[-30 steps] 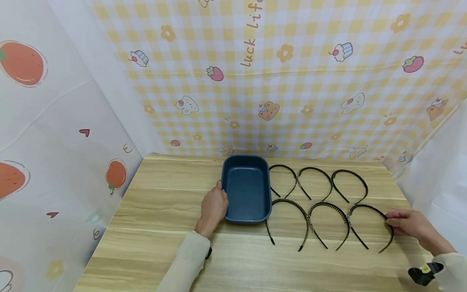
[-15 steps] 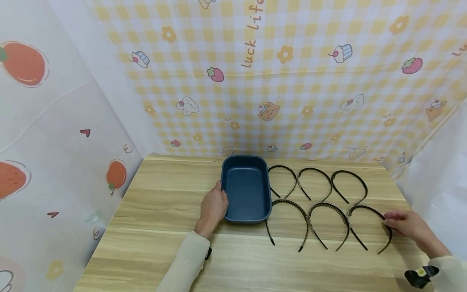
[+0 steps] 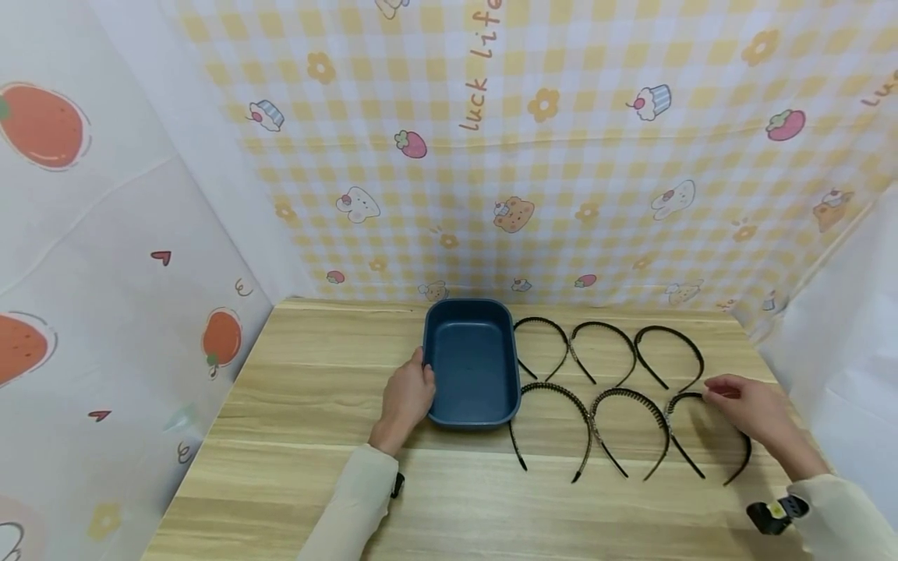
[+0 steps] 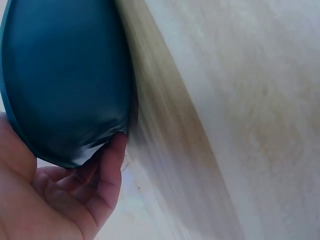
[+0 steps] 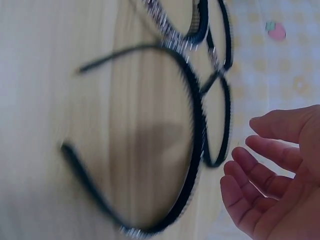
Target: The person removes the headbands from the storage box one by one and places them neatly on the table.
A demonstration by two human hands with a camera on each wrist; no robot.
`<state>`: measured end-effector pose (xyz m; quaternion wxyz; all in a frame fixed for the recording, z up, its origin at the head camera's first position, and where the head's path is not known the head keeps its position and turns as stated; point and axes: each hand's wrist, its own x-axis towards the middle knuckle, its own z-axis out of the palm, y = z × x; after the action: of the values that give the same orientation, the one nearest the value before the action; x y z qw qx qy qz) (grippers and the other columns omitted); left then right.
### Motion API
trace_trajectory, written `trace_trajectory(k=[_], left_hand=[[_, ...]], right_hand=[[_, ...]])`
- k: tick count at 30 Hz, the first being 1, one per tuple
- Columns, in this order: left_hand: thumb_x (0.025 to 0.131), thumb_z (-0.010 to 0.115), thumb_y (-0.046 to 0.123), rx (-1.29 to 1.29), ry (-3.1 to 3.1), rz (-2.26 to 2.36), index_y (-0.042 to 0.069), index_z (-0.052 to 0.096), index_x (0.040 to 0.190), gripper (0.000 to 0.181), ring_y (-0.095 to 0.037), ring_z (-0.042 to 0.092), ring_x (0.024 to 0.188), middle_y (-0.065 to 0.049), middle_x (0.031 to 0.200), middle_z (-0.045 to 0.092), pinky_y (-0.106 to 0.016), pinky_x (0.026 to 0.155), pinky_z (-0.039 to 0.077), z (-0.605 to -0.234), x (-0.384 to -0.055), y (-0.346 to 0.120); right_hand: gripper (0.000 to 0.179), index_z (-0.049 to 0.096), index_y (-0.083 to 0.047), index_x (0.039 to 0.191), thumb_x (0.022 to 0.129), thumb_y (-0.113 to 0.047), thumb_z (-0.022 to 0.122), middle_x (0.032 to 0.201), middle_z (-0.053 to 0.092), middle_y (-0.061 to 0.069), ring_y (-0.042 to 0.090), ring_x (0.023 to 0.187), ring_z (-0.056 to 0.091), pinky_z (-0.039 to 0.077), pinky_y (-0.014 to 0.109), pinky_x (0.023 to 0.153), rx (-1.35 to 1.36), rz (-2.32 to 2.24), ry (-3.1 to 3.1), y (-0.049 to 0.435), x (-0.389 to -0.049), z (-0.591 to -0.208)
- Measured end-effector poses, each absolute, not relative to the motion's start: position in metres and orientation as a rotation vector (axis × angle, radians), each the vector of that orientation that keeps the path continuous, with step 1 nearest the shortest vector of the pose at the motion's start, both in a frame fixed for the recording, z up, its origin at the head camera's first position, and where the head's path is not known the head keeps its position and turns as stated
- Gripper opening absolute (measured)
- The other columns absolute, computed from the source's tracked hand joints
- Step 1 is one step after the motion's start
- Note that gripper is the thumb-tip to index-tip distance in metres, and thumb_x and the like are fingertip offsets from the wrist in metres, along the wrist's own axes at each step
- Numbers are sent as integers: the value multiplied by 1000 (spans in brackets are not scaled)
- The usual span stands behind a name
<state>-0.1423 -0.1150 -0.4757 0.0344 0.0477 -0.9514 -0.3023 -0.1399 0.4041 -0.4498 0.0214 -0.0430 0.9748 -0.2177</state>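
Observation:
A dark blue rectangular basin (image 3: 471, 382) stands on the wooden table, its inside bare. My left hand (image 3: 408, 392) grips its left side; in the left wrist view, curled fingers (image 4: 111, 172) touch the outside of the basin wall (image 4: 70, 75). On the right, my right hand (image 3: 754, 413) hovers over the front-right black headband (image 3: 748, 452), covering part of its arch. Seen from the right wrist, the fingers (image 5: 242, 200) are relaxed and apart, holding nothing, beside the toothed headband (image 5: 197, 130) with glittery ends.
Several more black headbands lie in two rows right of the basin, such as a back-right one (image 3: 691, 340) and a front-middle one (image 3: 662, 425). A checkered cloth (image 3: 519, 156) hangs behind the table (image 3: 316, 374); white printed cloth (image 3: 126, 234) hangs at the left.
My right hand has let go of the front-right headband's outer side and moved left and up over its arch. The headband shifted slightly left. My left hand keeps its place at the basin.

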Motion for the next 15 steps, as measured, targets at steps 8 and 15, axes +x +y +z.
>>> trace_trajectory(k=[8, 15], left_hand=[[102, 51, 18, 120, -2916, -987, -4, 47, 144, 48, -38, 69, 100, -24, 126, 64, -49, 76, 56, -475, -144, -119], [103, 50, 27, 90, -2925, -1056, -5, 44, 146, 54, -39, 63, 113, -26, 136, 57, -51, 88, 53, -471, -144, -122]], right_hand=[[39, 61, 11, 121, 100, -22, 59, 108, 67, 31, 47, 96, 64, 52, 55, 74, -182, -723, 2993, 368, -143, -436], [53, 56, 12, 129, 103, -34, 53, 124, 58, 36, 50, 97, 62, 49, 61, 78, -284, -715, 3075, 343, -146, -431]])
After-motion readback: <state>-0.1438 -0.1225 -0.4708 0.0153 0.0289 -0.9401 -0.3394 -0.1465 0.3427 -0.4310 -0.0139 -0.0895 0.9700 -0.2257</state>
